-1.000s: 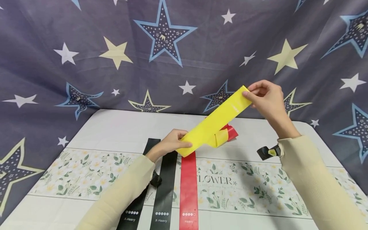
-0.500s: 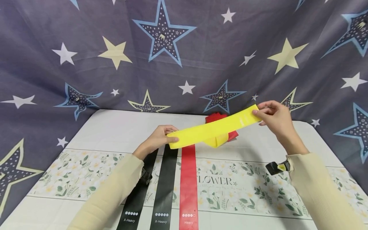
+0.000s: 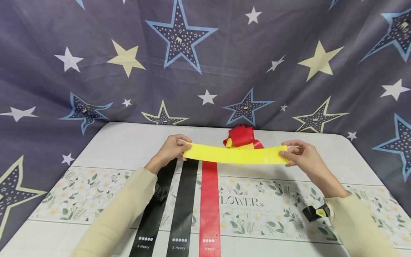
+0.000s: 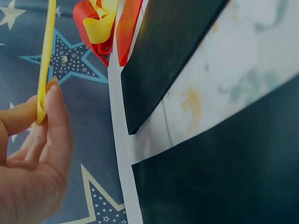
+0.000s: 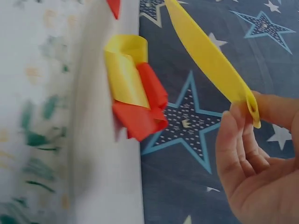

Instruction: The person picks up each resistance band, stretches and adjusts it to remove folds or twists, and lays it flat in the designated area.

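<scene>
A flat yellow resistance band [image 3: 236, 155] stretches nearly level between both hands in the head view, sagging a little in the middle. My left hand [image 3: 173, 148] pinches its left end between thumb and fingers; the left wrist view shows the band's looped end [image 4: 42, 105] in that pinch. At the other end my right hand [image 3: 300, 155] pinches the band, its folded tip [image 5: 253, 112] showing in the right wrist view. Below the band, a red band [image 3: 210, 210] marked Heavy and two black bands [image 3: 183, 210] marked X-Heavy lie lengthwise on the table.
Behind the held band sits a crumpled pile of red and yellow bands [image 3: 241, 135]. The white table [image 3: 138, 134] carries a printed flower strip [image 3: 257, 217]. A grey star-patterned cloth [image 3: 205, 71] hangs at the table's back edge.
The yellow band has swung from a steep slant to nearly level as my right hand came down and my left hand moved left and up. The bands on the table have stayed put.
</scene>
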### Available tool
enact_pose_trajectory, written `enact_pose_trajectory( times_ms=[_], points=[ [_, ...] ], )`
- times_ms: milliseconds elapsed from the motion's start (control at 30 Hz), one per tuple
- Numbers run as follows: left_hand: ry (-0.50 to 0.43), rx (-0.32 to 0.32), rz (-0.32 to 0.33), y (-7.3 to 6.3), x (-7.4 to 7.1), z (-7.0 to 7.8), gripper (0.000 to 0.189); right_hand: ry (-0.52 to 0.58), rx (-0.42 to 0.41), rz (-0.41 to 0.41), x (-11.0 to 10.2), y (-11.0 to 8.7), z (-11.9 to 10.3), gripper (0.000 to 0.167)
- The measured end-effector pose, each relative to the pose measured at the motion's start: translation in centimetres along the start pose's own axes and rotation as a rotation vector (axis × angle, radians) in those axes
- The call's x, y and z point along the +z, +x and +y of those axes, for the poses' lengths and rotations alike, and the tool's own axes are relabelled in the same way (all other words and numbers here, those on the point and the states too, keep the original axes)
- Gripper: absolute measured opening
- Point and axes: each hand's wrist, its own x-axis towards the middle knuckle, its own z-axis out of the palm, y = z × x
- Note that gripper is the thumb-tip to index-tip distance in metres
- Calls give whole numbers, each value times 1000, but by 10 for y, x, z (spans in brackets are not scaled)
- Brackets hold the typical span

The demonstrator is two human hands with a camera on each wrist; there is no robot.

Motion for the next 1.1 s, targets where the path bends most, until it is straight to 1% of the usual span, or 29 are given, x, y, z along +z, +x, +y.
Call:
enact_pose_trajectory(
  times_ms=[67,167,267,400,500,633,700,800,900,1000,1100],
  points=[
    [13,-19,40,2,-1,1,26,-20,29,-39,5,-4,4,50],
    [42,-48,98,5,-1,5,26,-17,71,-127,15,-11,9,51],
    [90,-45,136,8,0,9,25,-21,96,-226,28,-17,13,51],
    [149,-36,162,14,2,13,26,-41,90,-343,43,-28,17,46],
    [164,-19,177,20,4,14,29,-32,82,-420,53,-35,20,41],
    [206,12,203,26,9,14,24,5,112,-507,68,-44,24,36],
    [239,19,212,28,13,14,22,23,140,-538,75,-49,26,36],
    [273,18,203,32,20,15,20,55,185,-571,86,-59,26,43],
    [308,17,166,37,28,18,19,85,208,-614,96,-69,25,48],
    [388,34,113,41,38,21,20,125,192,-673,106,-78,24,46],
    [460,59,56,46,48,24,23,160,177,-711,114,-86,24,37]
  ],
)
